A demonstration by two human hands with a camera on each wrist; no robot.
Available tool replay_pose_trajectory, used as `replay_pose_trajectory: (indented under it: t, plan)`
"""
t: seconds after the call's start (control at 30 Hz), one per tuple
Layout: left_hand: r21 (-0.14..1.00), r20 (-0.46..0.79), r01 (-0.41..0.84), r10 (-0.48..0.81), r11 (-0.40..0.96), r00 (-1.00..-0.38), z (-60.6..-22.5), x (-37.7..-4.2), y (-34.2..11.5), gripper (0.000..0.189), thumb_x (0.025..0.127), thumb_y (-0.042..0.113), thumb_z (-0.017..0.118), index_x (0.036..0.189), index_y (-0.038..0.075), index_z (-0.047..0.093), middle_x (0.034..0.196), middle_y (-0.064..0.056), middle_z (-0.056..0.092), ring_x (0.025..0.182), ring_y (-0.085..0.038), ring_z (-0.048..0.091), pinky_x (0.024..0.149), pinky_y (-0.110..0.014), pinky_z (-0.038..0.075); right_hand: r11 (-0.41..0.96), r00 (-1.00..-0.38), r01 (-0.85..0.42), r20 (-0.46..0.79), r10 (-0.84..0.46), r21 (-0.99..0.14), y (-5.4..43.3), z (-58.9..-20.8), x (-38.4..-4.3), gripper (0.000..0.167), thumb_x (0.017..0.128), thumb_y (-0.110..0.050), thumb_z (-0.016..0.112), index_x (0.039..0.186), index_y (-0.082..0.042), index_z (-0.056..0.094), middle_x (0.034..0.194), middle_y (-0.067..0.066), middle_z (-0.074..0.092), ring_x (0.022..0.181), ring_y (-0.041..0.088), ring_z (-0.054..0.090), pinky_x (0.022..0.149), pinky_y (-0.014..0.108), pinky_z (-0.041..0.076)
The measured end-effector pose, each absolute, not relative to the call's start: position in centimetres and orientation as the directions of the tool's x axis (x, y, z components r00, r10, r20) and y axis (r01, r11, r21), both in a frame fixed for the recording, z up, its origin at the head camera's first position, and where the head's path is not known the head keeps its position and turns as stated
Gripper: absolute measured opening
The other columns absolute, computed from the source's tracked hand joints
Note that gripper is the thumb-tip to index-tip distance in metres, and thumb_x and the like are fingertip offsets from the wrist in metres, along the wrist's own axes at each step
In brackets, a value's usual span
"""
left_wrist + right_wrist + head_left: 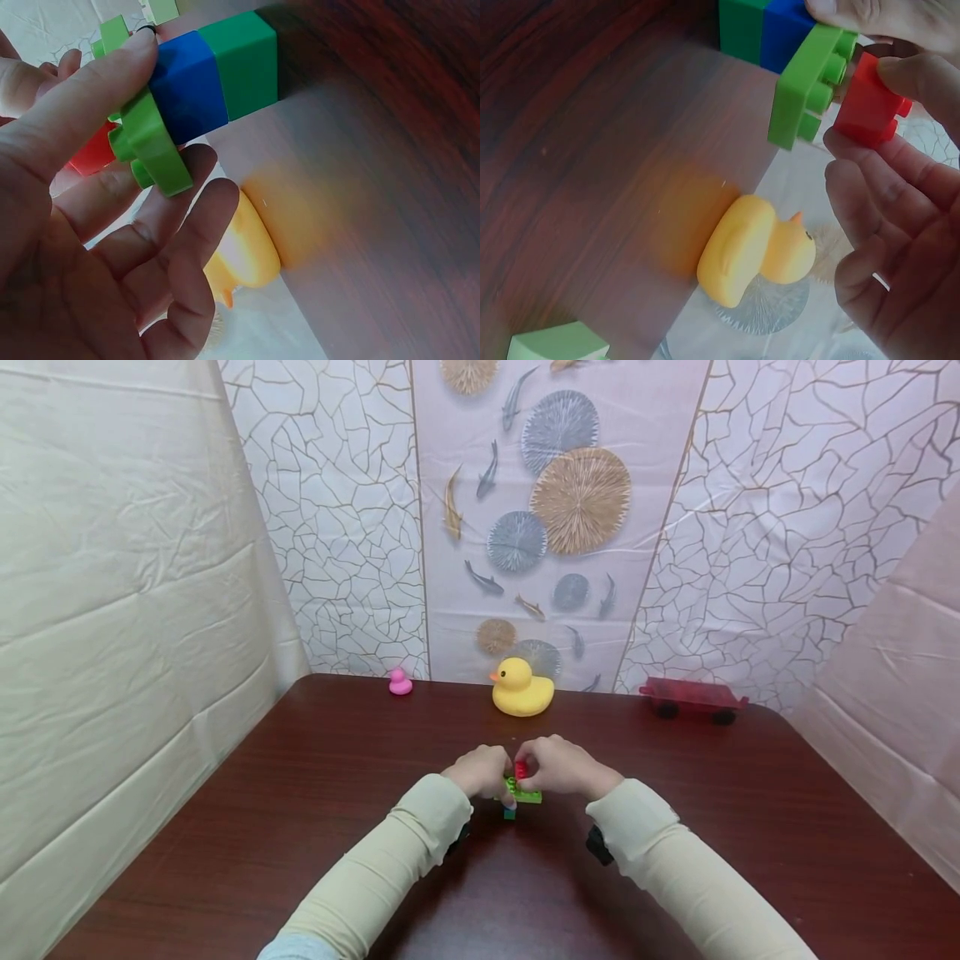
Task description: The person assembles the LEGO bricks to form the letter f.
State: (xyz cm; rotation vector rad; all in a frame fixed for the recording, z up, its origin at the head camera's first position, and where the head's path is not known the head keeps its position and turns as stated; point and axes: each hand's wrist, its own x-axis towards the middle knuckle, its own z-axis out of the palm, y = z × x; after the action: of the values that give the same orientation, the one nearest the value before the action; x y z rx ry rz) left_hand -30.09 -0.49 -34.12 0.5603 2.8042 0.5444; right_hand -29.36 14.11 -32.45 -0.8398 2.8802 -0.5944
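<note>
My left hand [480, 770] grips a small stack of toy building bricks in the middle of the table. On top is a long light green brick [159, 142], its studs facing the right hand; under it are a blue brick [189, 84] and a dark green brick [244, 66]. The left thumb lies across the light green brick. My right hand [561, 767] pinches a red brick [868, 101] between thumb and fingers. In the right wrist view the red brick is held close over the light green studs, slightly tilted, with a narrow gap showing.
Along the table's [300, 760] back edge stand a pink toy duck [401, 682], a larger yellow duck [522, 689] and a red wheeled cart [693, 695]. A pale green object [559, 345] is cut off in the right wrist view. Cloth walls surround the table.
</note>
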Motion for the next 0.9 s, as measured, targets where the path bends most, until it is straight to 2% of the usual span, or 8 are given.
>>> replay_pose_trajectory:
  t: [0.17, 0.43, 0.9]
  plan:
    - [0.414, -0.152, 0.322, 0.413, 0.851, -0.898, -34.07, -30.08, -0.49, 0.021, 0.062, 0.024, 0.079, 0.065, 0.014, 0.061, 0.059, 0.003, 0.055, 0.057, -0.012, 0.046, 0.051, -0.027, 0.038, 0.761, -0.839, -0.513, 0.045, -0.542, -0.396, 13.99, -32.52, -29.24, 0.023, 0.071, -0.019, 0.070, 0.089, -0.009, 0.061, 0.069, -0.006, 0.056, 0.059, 0.009, 0.050, 0.054, 0.025, 0.043]
    - [0.438, -0.153, 0.316, 0.417, 0.841, -0.896, -34.22, -30.31, -0.44, 0.021, 0.061, 0.023, 0.080, 0.067, 0.012, 0.062, 0.060, 0.002, 0.056, 0.057, -0.013, 0.047, 0.050, -0.027, 0.038, 0.751, -0.835, -0.518, 0.054, -0.547, -0.409, 14.00, -32.46, -29.09, 0.024, 0.070, -0.020, 0.071, 0.089, -0.010, 0.060, 0.071, -0.006, 0.058, 0.062, 0.009, 0.051, 0.056, 0.024, 0.043]
    - [0.410, -0.159, 0.321, 0.413, 0.854, -0.897, -34.28, -30.33, -0.64, 0.024, 0.059, 0.025, 0.081, 0.064, 0.013, 0.061, 0.058, 0.002, 0.054, 0.055, -0.012, 0.045, 0.049, -0.025, 0.037, 0.747, -0.840, -0.491, 0.017, -0.542, -0.448, 13.70, -33.07, -29.21, 0.022, 0.071, -0.020, 0.072, 0.087, -0.012, 0.059, 0.073, -0.006, 0.058, 0.063, 0.011, 0.051, 0.059, 0.025, 0.044]
